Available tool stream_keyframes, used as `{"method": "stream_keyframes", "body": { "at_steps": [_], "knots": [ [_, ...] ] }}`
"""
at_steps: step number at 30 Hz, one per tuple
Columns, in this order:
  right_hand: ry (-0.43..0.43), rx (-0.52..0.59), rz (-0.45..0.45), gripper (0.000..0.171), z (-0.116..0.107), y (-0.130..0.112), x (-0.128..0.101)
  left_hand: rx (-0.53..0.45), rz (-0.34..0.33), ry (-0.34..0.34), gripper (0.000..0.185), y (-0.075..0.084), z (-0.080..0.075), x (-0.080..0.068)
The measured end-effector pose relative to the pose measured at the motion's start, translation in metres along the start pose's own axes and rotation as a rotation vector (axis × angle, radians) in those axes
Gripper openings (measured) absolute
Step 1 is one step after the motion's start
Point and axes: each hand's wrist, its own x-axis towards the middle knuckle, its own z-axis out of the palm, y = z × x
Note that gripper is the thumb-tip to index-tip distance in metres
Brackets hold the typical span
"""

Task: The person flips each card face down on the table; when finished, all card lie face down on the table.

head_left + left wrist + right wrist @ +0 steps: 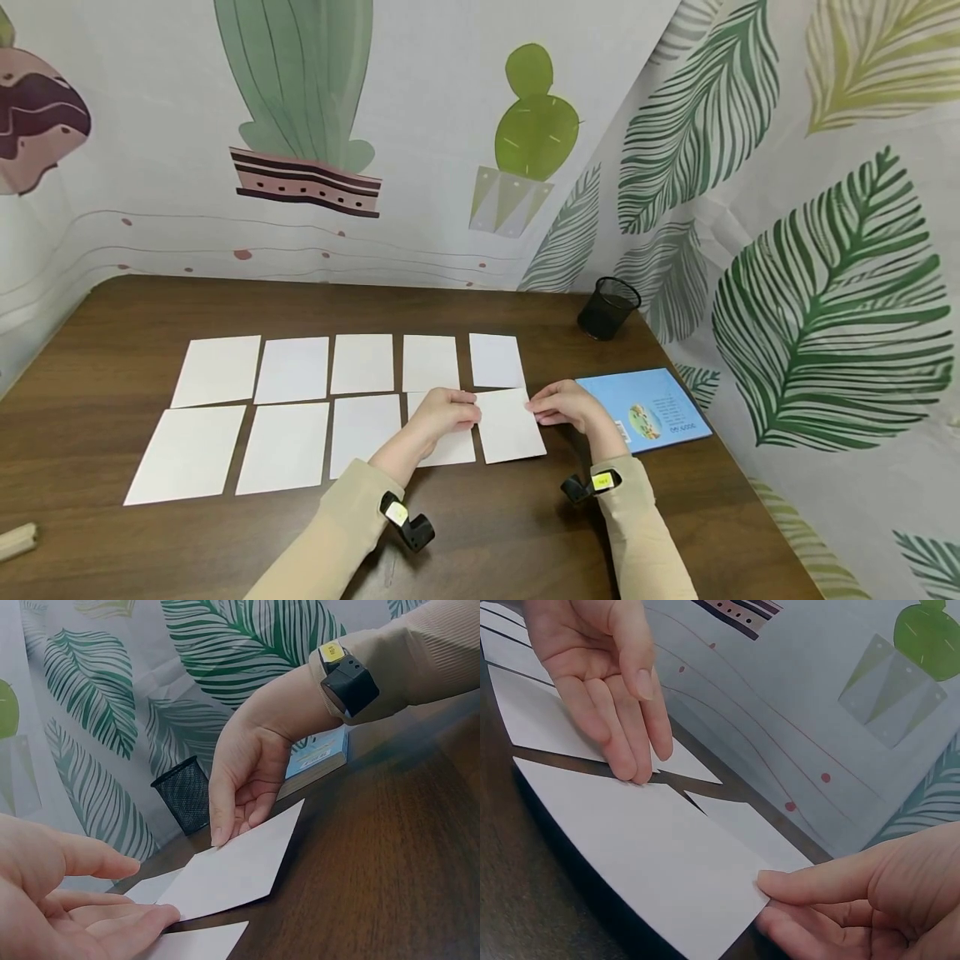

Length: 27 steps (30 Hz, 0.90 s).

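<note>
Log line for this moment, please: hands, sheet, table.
left hand: fingers touch sheet edge | right hand: pinches sheet's other edge | sheet: last slot, front row, slightly askew | table: two rows of sheets

No writing can be read: the print on the blue booklet (647,408) and the yellow wrist tags (602,481) is too small.

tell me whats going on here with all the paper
A person is handling a white sheet at the right end of the near row on a wooden table. The right hand pinches its far right corner; the left hand touches its left edge with straight fingers. Nine other sheets lie in two rows.
</note>
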Motion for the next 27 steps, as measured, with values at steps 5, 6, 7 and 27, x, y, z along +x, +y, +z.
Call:
{"method": "stream_keyframes", "body": {
  "at_steps": [5, 6, 7, 27],
  "knots": [
    [-0.019, 0.014, 0.002, 0.03, -0.001, -0.001, 0.0, 0.0, 0.003, 0.004, 0.038, 0.001, 0.0, 0.0],
    [-0.021, 0.016, 0.002, 0.029, -0.001, -0.001, 0.0, 0.001, 0.002, 0.005, 0.038, 0.0, 0.0, 0.0],
    [-0.024, 0.022, 0.003, 0.029, -0.001, -0.002, -0.001, 0.004, 0.003, 0.005, 0.038, 0.0, 0.0, 0.0],
    [-0.041, 0.044, -0.063, 0.023, 0.012, -0.033, 0.0, -0.088, 0.04, -0.051, 0.037, -0.003, -0.03, 0.009]
  ]
}}
